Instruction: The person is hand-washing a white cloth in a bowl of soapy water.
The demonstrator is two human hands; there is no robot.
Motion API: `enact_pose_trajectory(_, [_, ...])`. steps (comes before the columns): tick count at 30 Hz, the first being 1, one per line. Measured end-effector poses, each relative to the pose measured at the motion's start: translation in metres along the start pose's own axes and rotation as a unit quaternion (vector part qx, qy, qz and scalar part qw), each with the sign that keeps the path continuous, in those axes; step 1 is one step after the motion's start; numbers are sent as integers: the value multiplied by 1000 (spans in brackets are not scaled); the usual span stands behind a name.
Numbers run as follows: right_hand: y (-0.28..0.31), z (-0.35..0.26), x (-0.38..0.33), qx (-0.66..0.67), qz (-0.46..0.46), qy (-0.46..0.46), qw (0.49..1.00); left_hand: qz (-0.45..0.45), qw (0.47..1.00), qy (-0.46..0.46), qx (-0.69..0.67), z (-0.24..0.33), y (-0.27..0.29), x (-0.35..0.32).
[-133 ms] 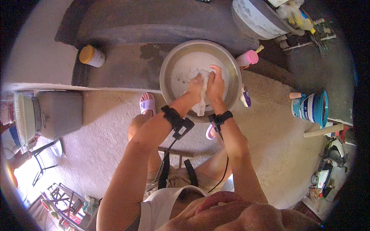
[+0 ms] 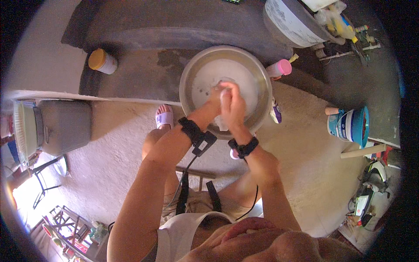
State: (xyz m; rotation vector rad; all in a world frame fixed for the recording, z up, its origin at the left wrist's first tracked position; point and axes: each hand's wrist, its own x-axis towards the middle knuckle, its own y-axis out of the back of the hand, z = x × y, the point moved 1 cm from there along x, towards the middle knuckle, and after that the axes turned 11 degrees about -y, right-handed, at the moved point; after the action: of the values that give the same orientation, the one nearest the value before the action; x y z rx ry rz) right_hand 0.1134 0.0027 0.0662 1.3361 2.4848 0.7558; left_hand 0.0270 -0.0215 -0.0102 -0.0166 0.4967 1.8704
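Observation:
A wide metal basin (image 2: 263, 89) holds cloudy white water (image 2: 231, 69) with foam patches. Both hands are together above it, working a wet white cloth (image 2: 221, 124) whose loose end hangs toward the near rim. My left hand (image 2: 214, 99) is closed round the cloth, its fingers partly hidden. My right hand (image 2: 234, 105) presses against it from the right, fingers curled over the cloth and somewhat blurred. Most of the cloth is covered by the hands. Black straps with small devices circle both wrists.
A pink-lidded container (image 2: 284, 67) stands just right of the basin; a yellow-lidded tub (image 2: 98, 59) is on the dark ledge at left. Farther right is a blue bucket (image 2: 361, 126). A large pale bowl (image 2: 290, 24) sits at the back right, a grey bin (image 2: 65, 126) at left.
My right hand has shifted left and nearer, its raised fingers now folded down against my left hand. Less of the cloth shows between the hands.

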Motion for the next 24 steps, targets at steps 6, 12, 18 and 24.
enact_pose_trajectory(6, [18, 33, 41, -21, 22, -182, 983, 82, 971, 77, -211, 34, -21, -2])
enact_pose_trajectory(12, [-10, -1, 4, 57, -22, 6, 998, 12, 968, -182, 171, -20, -2, 5])
enact_pose_trajectory(18, [19, 31, 43, -2, 75, -97, 993, 175, 949, 114, -235, 56, -18, -7])
enact_pose_trajectory(24, [-2, -12, 11, 46, 17, 53, 997, 164, 959, 14, -231, -11, -15, 7])
